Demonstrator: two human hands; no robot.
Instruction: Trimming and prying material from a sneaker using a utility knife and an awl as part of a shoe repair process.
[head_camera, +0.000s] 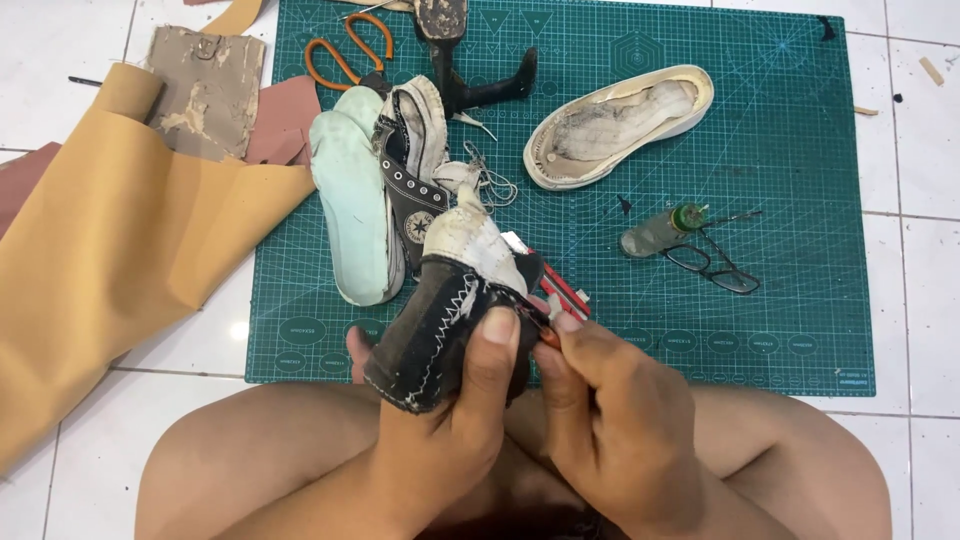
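Black canvas nearest, over the bare knees: a shoe upper (450, 310) with white zigzag stitching and a dirty white toe part, clamped in the left hand (450, 400), thumb pressed on its upper edge. Just beside it, right hand (610, 420) closed tight on a red cutter (562, 292), tip touching the edge of the upper; blade itself too small to see. No sole on this upper, so the separating looks already done for this piece; stitching along the seam still whole, as far as visible.

Further out, on the green cutting mat (780, 300): a pale mint insole (350, 200), touching a second black and white upper (415, 170), opened and flattened, also without sole. To the right, well apart, an empty cream rubber sole (620, 125), inside grey and rough. Near it a small bottle (660, 232) and a pair of glasses (715, 265). At the far edge, orange scissors (345, 55), untouched. Left of the mat, a tan leather sheet (100, 260), seemingly not yet cut.
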